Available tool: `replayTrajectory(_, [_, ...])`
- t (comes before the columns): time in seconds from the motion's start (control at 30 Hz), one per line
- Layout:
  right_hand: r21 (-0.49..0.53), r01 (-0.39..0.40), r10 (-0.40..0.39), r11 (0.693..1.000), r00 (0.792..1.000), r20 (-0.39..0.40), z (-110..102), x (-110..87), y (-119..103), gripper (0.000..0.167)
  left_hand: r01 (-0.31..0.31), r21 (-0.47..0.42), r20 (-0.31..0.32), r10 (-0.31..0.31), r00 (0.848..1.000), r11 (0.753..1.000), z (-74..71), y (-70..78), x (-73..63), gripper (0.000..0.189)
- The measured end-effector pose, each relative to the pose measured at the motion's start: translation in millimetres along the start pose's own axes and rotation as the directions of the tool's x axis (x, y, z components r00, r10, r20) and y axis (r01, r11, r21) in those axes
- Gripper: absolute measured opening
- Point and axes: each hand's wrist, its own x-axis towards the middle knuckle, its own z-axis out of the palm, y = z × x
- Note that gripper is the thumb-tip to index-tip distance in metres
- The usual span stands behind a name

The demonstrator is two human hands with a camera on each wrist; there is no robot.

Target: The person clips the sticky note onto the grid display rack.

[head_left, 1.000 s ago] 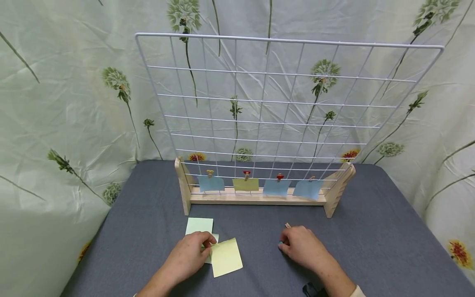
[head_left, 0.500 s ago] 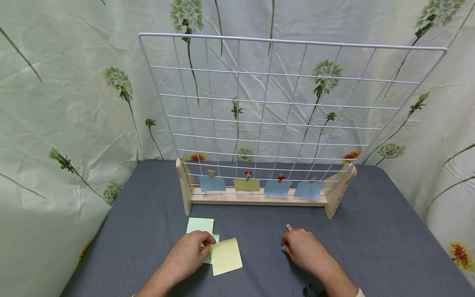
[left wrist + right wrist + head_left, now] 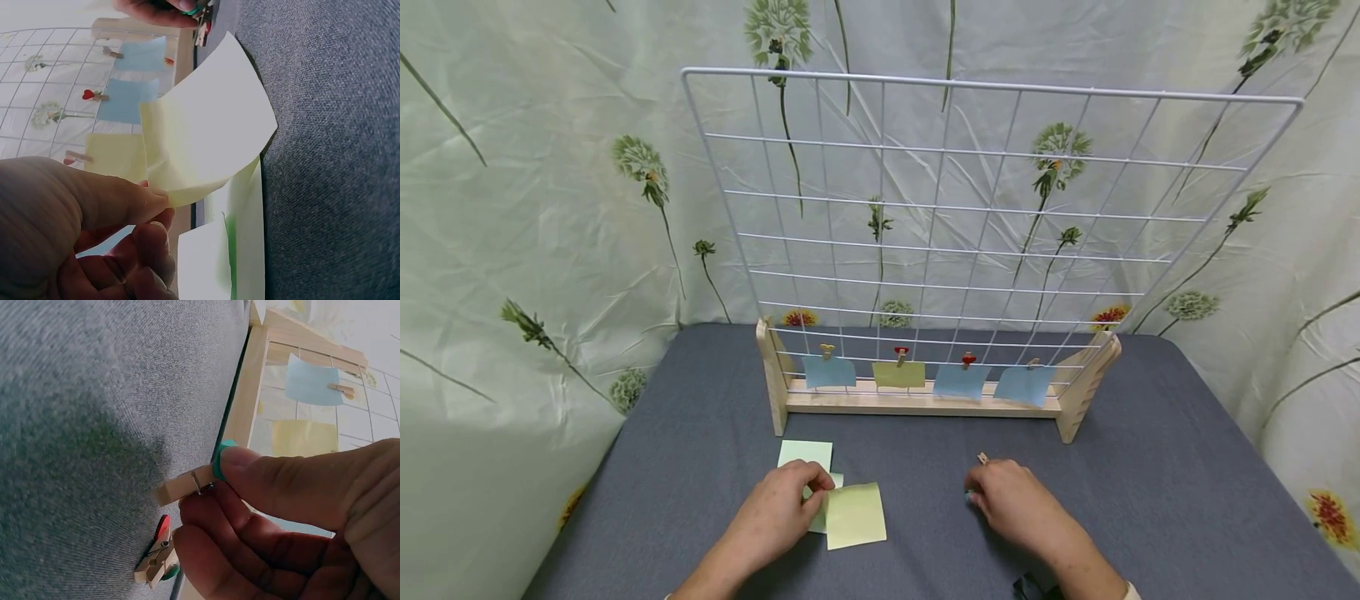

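My left hand [image 3: 778,507] pinches a yellow sticky note [image 3: 856,517] by its edge between thumb and finger. In the left wrist view the note [image 3: 206,122] curves up above the grey cloth. Pale green sticky notes [image 3: 806,452] lie partly under that hand. My right hand [image 3: 1018,504] holds a small wooden clothespin [image 3: 186,485] by its green-topped end, thumb against the green. Just below those fingers, more clothespins [image 3: 157,555], with red and green trims, lie on the cloth. One wooden tip [image 3: 982,457] shows beyond the right hand in the head view.
A white wire grid [image 3: 925,200] stands in a wooden base [image 3: 917,403] at the back of the table. Along its lower wires, clothespins hold blue notes [image 3: 828,372] and a yellow note [image 3: 898,375]. A black object [image 3: 1028,586] sits near the right forearm.
The yellow note in my left hand has straightened and its lower edge has risen slightly. My right hand has shifted only a little, staying low over the cloth.
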Motion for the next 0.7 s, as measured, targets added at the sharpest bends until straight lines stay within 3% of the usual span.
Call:
replayTrajectory(0.23, [-0.024, 0.026, -0.027, 0.999, 0.998, -0.051, -1.2, 1.7, -2.3, 0.010, 0.014, -0.007, -0.007, -0.014, 1.000, 1.000, -1.5, -1.8, 2.4, 0.021])
replayTrajectory(0.7, [0.021, 0.104, -0.098, 0.994, 0.979, -0.178, -8.5, 7.2, -9.2, 0.006, 0.048, -0.044, -0.004, -0.049, 0.999, 0.998, -8.5, -2.0, 4.1, 0.019])
